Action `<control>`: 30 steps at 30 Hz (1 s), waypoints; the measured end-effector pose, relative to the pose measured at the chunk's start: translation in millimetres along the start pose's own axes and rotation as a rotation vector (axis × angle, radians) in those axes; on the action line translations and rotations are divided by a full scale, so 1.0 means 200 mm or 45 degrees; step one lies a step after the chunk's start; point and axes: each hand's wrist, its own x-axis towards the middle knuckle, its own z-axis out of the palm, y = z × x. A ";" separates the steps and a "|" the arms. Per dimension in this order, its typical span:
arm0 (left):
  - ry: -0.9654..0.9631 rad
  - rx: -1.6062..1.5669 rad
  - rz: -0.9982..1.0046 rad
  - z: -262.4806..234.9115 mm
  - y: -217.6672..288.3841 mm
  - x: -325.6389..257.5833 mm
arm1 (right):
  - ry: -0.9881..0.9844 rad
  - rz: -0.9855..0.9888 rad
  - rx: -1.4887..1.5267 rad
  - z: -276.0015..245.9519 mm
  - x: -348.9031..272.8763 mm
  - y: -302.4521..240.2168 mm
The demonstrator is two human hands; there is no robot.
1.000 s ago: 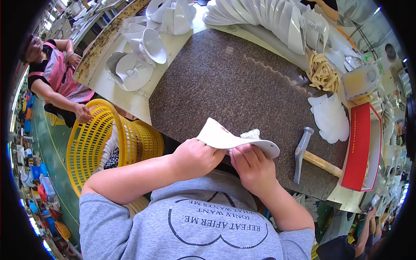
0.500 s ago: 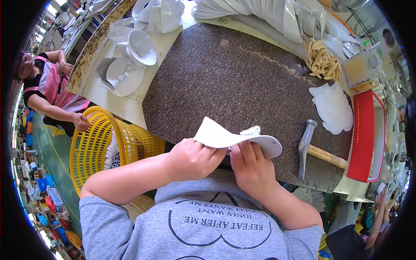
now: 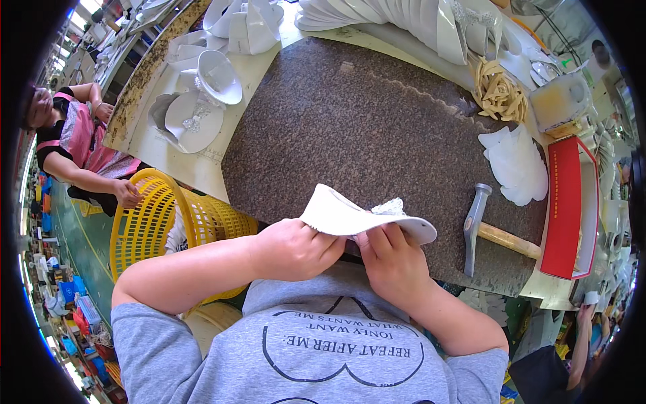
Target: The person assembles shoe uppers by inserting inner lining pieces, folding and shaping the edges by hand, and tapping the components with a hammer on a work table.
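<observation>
Speckled stone tops the desk (image 3: pixel 377 114); above its near edge both hands hold a white sole piece (image 3: pixel 356 217) with a glittery trim. Left hand (image 3: pixel 296 249) pinches one edge, right hand (image 3: pixel 393 262) fingers press the other (probably mid-fitting). Careful smoothing seems next; hammer (image 3: pixel 474 225) lies just right.

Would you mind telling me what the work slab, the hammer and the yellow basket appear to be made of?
The work slab looks like polished granite: speckled brown-grey, faintly glossy. The hammer seems to have a dull grey metal head on a pale wooden handle. The yellow basket looks like moulded plastic, with a uniform glossy lattice.
</observation>
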 end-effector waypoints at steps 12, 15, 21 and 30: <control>0.124 -0.122 0.244 0.00 -0.07 0.00 | -0.026 -0.029 -0.073 0.03 0.06 0.00; 0.109 -0.104 0.242 0.00 -0.07 0.01 | -0.124 -0.007 -0.164 0.02 0.08 -0.01; -0.040 -0.068 0.071 -0.04 -0.01 -0.01 | -0.155 -0.046 -0.104 -0.01 0.04 0.01; -0.273 0.059 -0.056 -0.03 0.05 0.01 | -0.132 -0.090 -0.002 -0.01 -0.12 0.04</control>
